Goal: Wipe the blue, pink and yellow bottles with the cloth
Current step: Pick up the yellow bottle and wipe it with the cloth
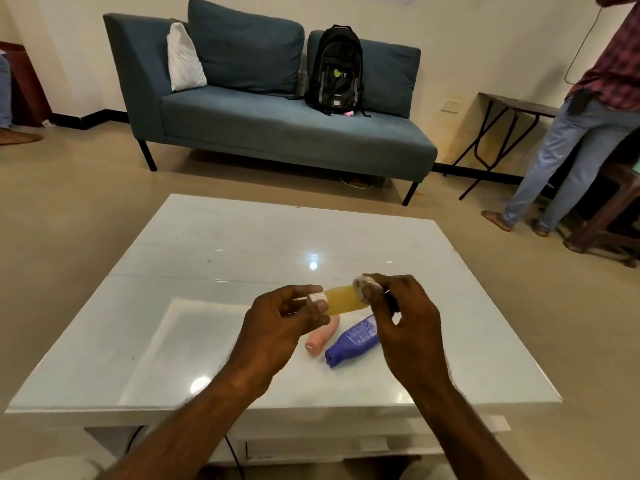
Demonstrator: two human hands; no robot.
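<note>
My left hand holds the yellow bottle by its white cap end, lifted sideways above the white table. My right hand presses a small bunched cloth against the bottle's far end. Beneath my hands the pink bottle and the blue bottle lie side by side on the table, caps toward me. My left fingers partly hide the pink bottle.
A blue sofa with a black backpack stands beyond the table. A person in jeans stands at the right by a dark side table. Tan floor surrounds the table.
</note>
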